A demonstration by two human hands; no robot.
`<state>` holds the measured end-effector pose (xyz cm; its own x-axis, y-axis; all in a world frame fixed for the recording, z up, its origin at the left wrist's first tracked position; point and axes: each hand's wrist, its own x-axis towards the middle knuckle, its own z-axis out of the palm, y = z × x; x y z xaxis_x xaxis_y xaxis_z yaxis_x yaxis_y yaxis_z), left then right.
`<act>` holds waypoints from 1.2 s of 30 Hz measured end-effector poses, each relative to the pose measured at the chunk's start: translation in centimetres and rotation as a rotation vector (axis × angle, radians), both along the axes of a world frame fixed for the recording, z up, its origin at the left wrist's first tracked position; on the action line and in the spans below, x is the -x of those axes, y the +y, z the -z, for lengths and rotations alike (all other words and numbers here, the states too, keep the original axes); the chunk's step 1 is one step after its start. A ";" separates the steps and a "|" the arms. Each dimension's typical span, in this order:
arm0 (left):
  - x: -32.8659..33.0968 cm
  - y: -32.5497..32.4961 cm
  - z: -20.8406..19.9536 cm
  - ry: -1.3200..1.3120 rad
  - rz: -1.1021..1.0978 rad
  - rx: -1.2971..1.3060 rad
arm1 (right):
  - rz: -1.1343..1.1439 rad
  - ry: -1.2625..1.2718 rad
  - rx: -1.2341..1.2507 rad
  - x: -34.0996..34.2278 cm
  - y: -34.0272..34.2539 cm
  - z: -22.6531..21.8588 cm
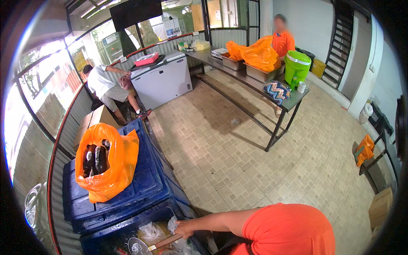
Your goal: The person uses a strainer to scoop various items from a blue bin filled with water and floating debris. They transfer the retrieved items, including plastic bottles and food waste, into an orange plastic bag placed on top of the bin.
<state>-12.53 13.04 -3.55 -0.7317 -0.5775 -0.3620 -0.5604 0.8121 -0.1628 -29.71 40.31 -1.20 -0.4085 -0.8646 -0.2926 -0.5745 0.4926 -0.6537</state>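
My right hand [183,229] reaches in from the lower right in an orange sleeve, its fingers closed at the wooden handle of a round-headed metal strainer [138,247]. The strainer's head lies low over an open blue bin [100,244], which holds murky liquid and clear plastic bags [151,231]. A crumpled bit of plastic [172,224] is by my fingertips. Just beyond, an orange plastic bag [114,180] with several dark bottles [100,160] sits on a blue lid [146,187]. My left hand is out of view.
A person in white [102,85] bends beside a white chest freezer [163,80]. Another in orange [282,42] stands behind a long metal table [248,78] bearing metal pans, orange bags [261,55] and a green bucket [296,68]. A chair [376,157] stands far right.
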 end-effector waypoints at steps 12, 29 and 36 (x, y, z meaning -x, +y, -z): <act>2.2 1.0 0.1 0.011 0.026 -0.017 | 0.481 0.041 -0.204 -5.0 1.8 -1.9; 3.4 1.0 0.5 0.027 0.031 -0.022 | 0.299 -0.107 -0.090 -2.1 0.8 2.9; 2.5 0.0 0.4 0.046 -0.004 -0.011 | 0.357 -0.019 -0.100 -2.5 0.8 3.9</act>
<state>-15.01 13.06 -3.96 -0.7455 -0.5766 -0.3341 -0.5703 0.8114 -0.1280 -27.17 41.08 -5.11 -0.6730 -0.6354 -0.3786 -0.3432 0.7216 -0.6012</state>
